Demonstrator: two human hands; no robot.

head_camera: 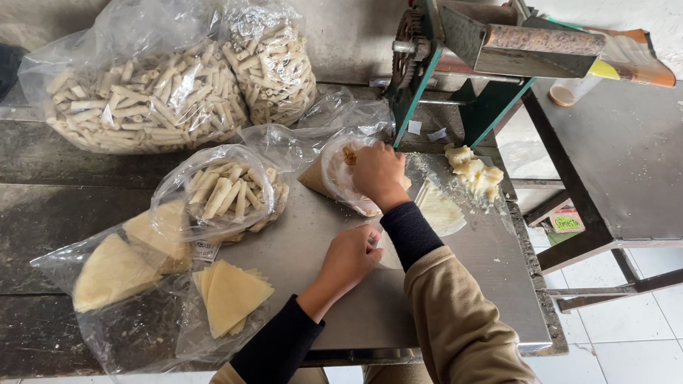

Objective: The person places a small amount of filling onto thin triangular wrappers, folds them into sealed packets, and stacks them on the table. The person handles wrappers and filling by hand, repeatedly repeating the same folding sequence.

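Note:
My right hand [379,174] reaches into a small clear plastic bag of filling [341,170] on the metal sheet [398,302], fingers closed inside it. My left hand [350,255] rests on the sheet nearer me, fingers curled around the edge of a thin pale wrapper [389,257]; the wrapper is mostly hidden by my right forearm. Another triangular wrapper [441,211] lies just right of my right hand. Pale dough scraps [473,171] are piled beyond it.
Two big bags of rolled pastry sticks [142,99] [274,69] stand at back left, a smaller open bag [228,189] before them. Stacked triangular wrappers [229,293] lie in plastic at front left. A green hand-crank roller machine [450,50] is clamped behind. A dark metal table [645,151] stands right.

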